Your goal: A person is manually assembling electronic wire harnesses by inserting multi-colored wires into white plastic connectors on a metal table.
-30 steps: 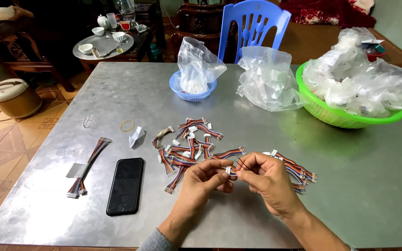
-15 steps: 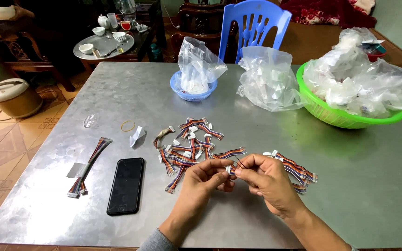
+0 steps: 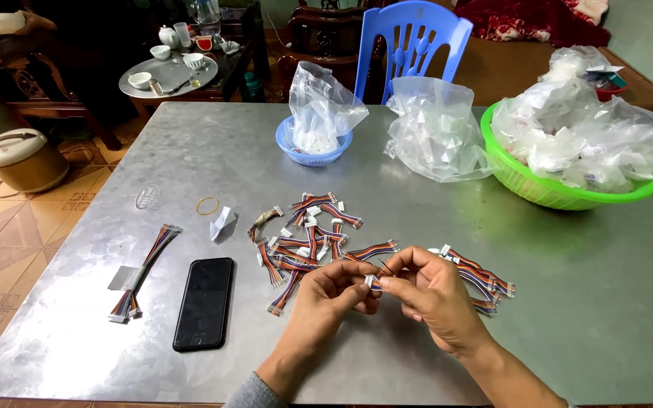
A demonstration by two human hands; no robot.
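My left hand (image 3: 332, 291) and my right hand (image 3: 426, 289) meet over the metal table (image 3: 190, 151), both pinching one small white connector (image 3: 372, 282) on a multicoloured ribbon cable. A thin dark wire end sticks up between my right fingers. Just beyond my hands lies a loose pile of the same short ribbon cables (image 3: 307, 238). More of these cables (image 3: 485, 278) lie to the right, partly hidden behind my right hand.
A black phone (image 3: 204, 302) and a bundled cable set (image 3: 141, 270) lie at the left. A rubber band (image 3: 207, 205) and folded paper (image 3: 222, 221) sit nearby. A blue bowl (image 3: 311, 155), a clear bag (image 3: 436, 128) and a green basket (image 3: 553, 193) of bags stand at the back.
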